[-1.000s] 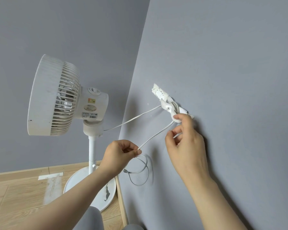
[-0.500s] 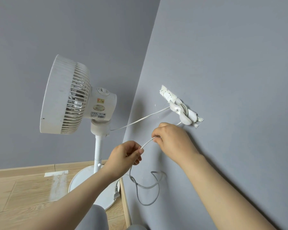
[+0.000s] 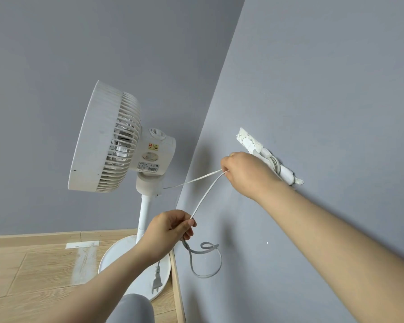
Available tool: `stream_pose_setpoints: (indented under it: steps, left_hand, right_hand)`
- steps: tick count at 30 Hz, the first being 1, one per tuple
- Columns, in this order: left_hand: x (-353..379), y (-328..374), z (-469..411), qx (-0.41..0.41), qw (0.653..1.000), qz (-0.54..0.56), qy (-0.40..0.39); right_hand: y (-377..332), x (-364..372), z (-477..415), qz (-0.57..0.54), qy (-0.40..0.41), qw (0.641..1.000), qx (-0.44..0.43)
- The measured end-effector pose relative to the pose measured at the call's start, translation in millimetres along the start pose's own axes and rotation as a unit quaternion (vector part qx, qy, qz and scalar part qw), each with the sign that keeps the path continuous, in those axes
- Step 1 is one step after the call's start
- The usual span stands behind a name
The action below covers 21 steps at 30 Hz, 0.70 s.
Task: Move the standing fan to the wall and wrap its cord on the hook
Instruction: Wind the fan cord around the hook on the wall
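Fan, one in number, stands upright on its round white base in the corner, its pole rising from the wooden floor just beside the grey wall on the right. One white cord leaves the back of the fan's neck and runs right to the right hand, which is closed with its fingertips pressed together on the cord close to the wall; a second run of the same cord drops from that hand down and left to the left hand. There are thus two strands meeting at the right hand's fingers, one taut toward the fan, one slanting down. The left hand pinches the lower strand between thumb and forefinger, nearer the viewer and lower than the right. Below the left hand the cord hangs in one loose loop against the wall, and its single plug dangles over the fan's base. One white hook is fixed to the wall just right of the right hand, with a few turns of cord wound round it; how many turns is hard to count, since the hand covers part of it. Two bare forearms reach in from the near edge.
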<state>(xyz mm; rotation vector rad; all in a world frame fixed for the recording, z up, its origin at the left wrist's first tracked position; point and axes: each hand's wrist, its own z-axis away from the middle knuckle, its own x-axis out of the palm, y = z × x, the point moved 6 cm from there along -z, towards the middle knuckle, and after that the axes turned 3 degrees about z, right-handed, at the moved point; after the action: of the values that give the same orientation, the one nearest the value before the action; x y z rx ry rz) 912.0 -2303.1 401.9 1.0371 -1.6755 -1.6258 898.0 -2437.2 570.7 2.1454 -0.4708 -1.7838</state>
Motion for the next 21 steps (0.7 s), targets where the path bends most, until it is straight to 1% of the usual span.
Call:
stream_pose_setpoints:
  steps: [3,7,10,15,18,21]
  left_hand:
    - [1,3,-3,0.022,0.998,-0.055,0.001]
    - [0,5,-8,0.046,0.992,-0.117,0.027]
    - [-1,12,-12,0.062,0.99,-0.117,0.057]
    - [2,26,-22,0.081,0.989,-0.114,0.058]
    - [6,27,-27,0.084,0.985,-0.142,0.056]
    - [8,31,-29,0.087,0.983,-0.146,0.065]
  right_hand:
    - [4,-6,-6,0.008,-0.012,1.0,-0.005]
    - [12,-14,-21,-0.03,-0.048,0.998,-0.027]
    - [23,-22,-37,-0.039,-0.049,0.997,-0.042]
    - [54,-29,-51,-0.101,-0.077,0.992,0.008]
    - [61,-27,-54,-0.096,-0.076,0.992,0.012]
    - [65,-32,-54,-0.096,-0.06,0.993,0.013]
